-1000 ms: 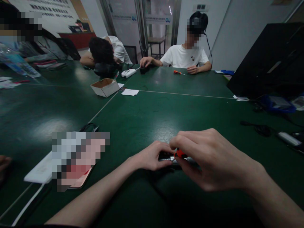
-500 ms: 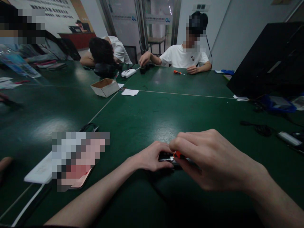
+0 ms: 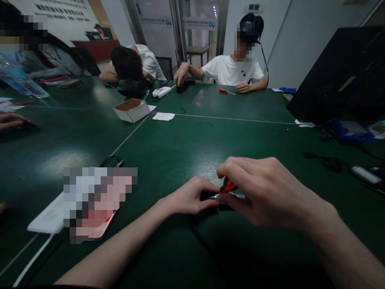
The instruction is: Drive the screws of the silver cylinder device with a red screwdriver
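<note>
In the head view, the left hand (image 3: 192, 194) grips one end of a slim device (image 3: 240, 195), low at the green table (image 3: 192, 148). The right hand (image 3: 264, 190) pinches a red-and-black handle (image 3: 227, 185) over the device; its tip is hidden. A box (image 3: 136, 116) stands well apart, beyond both hands.

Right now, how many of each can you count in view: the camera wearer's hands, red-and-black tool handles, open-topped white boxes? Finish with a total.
Wearer's: 2 (left hand, right hand)
Red-and-black: 2 (held handle, far handle)
Boxes: 1 (open-topped white box)
Total: 5
</note>
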`<state>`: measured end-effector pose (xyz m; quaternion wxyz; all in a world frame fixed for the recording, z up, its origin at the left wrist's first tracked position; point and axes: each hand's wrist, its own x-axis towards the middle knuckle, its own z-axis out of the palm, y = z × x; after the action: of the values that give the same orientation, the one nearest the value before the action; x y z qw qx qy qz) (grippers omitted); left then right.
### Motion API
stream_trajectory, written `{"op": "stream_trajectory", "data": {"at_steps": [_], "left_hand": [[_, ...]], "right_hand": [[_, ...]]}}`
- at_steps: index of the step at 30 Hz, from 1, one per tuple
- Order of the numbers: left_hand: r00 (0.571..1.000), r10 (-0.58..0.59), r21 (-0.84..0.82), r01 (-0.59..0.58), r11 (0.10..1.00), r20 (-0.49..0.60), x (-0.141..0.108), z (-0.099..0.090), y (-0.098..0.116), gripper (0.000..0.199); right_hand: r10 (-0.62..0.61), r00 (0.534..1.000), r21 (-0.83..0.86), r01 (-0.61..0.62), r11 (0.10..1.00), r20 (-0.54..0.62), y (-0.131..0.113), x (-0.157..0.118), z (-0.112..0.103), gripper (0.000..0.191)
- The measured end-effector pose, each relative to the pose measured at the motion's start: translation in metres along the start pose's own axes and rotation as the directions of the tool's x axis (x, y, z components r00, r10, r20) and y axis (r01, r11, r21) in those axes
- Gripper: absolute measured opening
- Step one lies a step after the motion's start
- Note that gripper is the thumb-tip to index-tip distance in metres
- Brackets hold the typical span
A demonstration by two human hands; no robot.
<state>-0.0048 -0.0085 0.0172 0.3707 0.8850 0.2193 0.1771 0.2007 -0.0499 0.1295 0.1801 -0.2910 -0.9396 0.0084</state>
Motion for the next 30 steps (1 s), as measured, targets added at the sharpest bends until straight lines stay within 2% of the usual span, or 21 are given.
{"op": "stream_trajectory", "data": {"at_steps": [3, 7, 11, 14, 23, 30], "left_hand": [[0.998, 0.027, 0.014, -0.026, 1.000, -0.052, 0.0005, -0.0004, -0.0026, 0.018], [0.996, 0.048, 0.052, -0.044, 0.998, -0.080, 0.0006, -0.0003, -0.0047, 0.018], [0.997, 0.066, 0.079, -0.062, 0.995, -0.048, 0.0002, 0.0002, -0.0044, 0.021], [0.998, 0.057, 0.085, -0.056, 0.995, -0.012, 0.0000, 0.0000, -0.0028, 0.022], [0.999, 0.047, 0.192, -0.043, 0.980, -0.013, -0.0014, 0.0012, -0.0020, 0.016], [0.999, 0.047, 0.290, -0.040, 0.956, -0.017, -0.0007, 0.0024, -0.0020, 0.017]], "right_hand": [[0.015, 1.000, 0.057, -0.016, 0.998, 0.018, 0.0019, -0.0010, -0.0011, 0.012], [0.013, 1.000, 0.041, -0.012, 0.999, -0.008, 0.0038, -0.0019, 0.0003, 0.012], [-0.011, 1.000, -0.040, 0.011, 0.999, -0.021, 0.0047, -0.0010, 0.0031, 0.009], [-0.010, 1.000, -0.087, 0.009, 0.996, -0.018, 0.0056, 0.0005, 0.0045, 0.015], [0.028, 1.000, 0.011, -0.028, 1.000, -0.001, 0.0048, -0.0006, 0.0025, 0.015], [-0.008, 0.999, -0.105, 0.005, 0.994, -0.036, 0.0073, 0.0000, 0.0061, 0.010]]}}
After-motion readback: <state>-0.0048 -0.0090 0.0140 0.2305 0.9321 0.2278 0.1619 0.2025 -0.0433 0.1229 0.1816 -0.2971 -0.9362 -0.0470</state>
